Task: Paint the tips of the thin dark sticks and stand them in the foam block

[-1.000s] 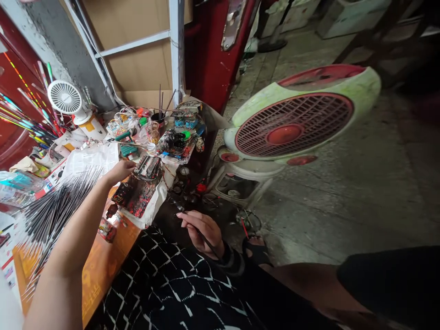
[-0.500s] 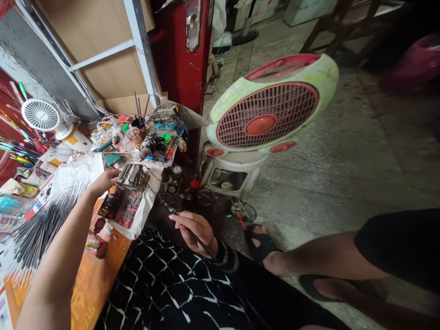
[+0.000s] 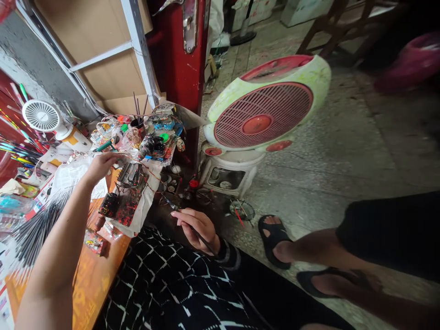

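The right hand [image 3: 198,230] grips one slim dark tool [image 3: 174,207] above the lap [image 3: 178,279], beside the bench [image 3: 92,286]. The left hand [image 3: 99,167] has its fingers drawn together over the bench; whether they pinch anything, I cannot tell. Near it lies one bundle of dark rods [image 3: 41,233], too many to count; farther back stand one small white fan [image 3: 41,115] and one black cup [image 3: 136,123] with three sticks [image 3: 138,106].

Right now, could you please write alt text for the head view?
A person's right hand holds a slim dark tool near their patterned lap, while the left hand extends over a cluttered orange table. Beyond the table stands a red-and-green fan.
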